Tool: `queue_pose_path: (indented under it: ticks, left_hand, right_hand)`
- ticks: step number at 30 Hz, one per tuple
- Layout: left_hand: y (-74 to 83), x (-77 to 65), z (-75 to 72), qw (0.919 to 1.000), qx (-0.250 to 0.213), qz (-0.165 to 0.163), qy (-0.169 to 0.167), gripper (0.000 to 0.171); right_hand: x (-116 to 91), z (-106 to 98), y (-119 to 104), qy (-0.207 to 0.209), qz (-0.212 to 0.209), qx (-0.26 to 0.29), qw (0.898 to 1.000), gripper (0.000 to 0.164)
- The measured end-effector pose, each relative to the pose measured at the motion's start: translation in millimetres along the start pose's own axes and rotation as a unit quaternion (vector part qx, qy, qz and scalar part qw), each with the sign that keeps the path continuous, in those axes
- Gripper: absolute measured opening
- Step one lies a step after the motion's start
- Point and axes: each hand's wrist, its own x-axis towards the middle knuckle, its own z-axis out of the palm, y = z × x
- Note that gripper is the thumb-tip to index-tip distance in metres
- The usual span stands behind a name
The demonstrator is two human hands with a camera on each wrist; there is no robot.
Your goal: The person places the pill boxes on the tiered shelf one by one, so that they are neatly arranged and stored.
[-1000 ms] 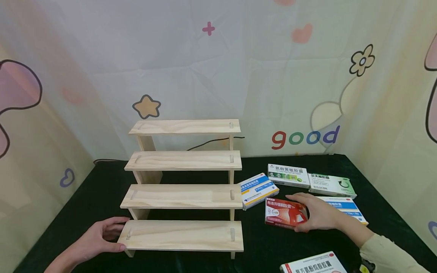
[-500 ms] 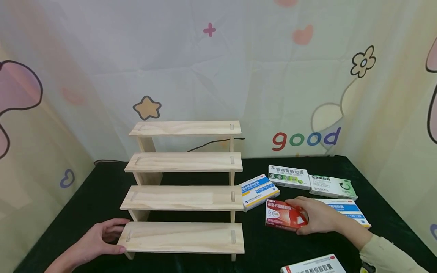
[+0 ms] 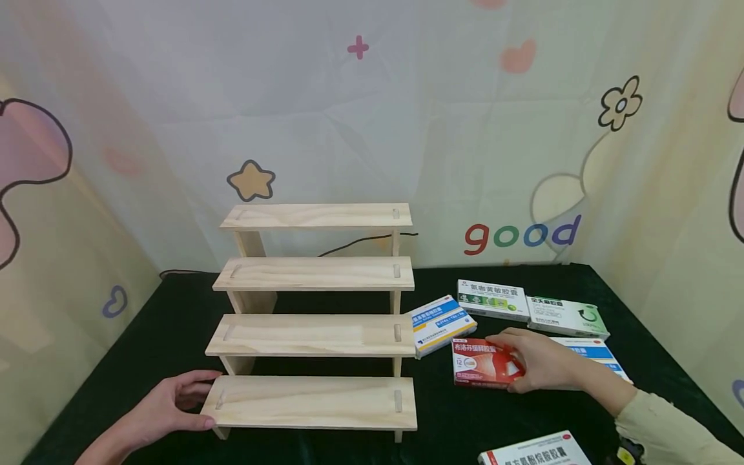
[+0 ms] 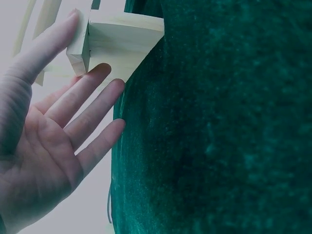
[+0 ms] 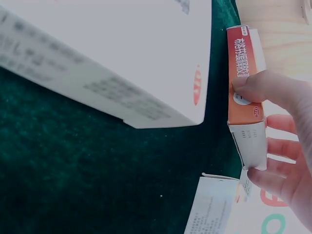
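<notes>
In the head view my left hand (image 3: 165, 410) is at the left end of the lowest board of a four-step wooden display stand (image 3: 308, 402). The left wrist view shows the thumb and index finger pinching that board's end (image 4: 79, 51), while the other fingers stretch out past it. My right hand (image 3: 549, 361) grips a red medicine box (image 3: 478, 363) on the dark cloth, right of the stand. From the right wrist, the thumb lies on the box's printed red face (image 5: 238, 61) and the fingers are on its other side.
Blue-and-white medicine boxes (image 3: 443, 325) (image 3: 595, 352) lie beside the red one. Behind them are two green-and-white boxes (image 3: 491, 299) (image 3: 568, 316). A white box (image 3: 537, 451) lies at the front edge. Dark green cloth (image 3: 447, 413) covers the table; a printed curtain (image 3: 349, 129) stands behind.
The red box has turned slightly in my right hand, its right end shifting a little away from me. My left hand stays at the stand.
</notes>
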Motion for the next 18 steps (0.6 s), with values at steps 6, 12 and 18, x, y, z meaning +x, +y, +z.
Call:
queue_pose_path:
  ticks: [6, 12, 18]
  left_hand:
    - [-1.2, 1.7, 0.3, 0.9999, -0.009, 0.009, -0.005, 0.068]
    - [-1.6, 0.7, -1.0, 1.0, -0.007, 0.002, -0.006, 0.069]
    - [-0.8, 0.5, -1.5, 0.9999, 0.001, 0.007, -0.01, 0.068]
  right_hand:
    - [-2, -9, -6, 0.002, -0.019, -0.008, 1.0, 0.078]
    - [1, -22, -13, 0.011, -0.04, -0.02, 0.999, 0.079]
    - [4, -36, -22, 0.021, -0.038, -0.042, 0.998, 0.078]
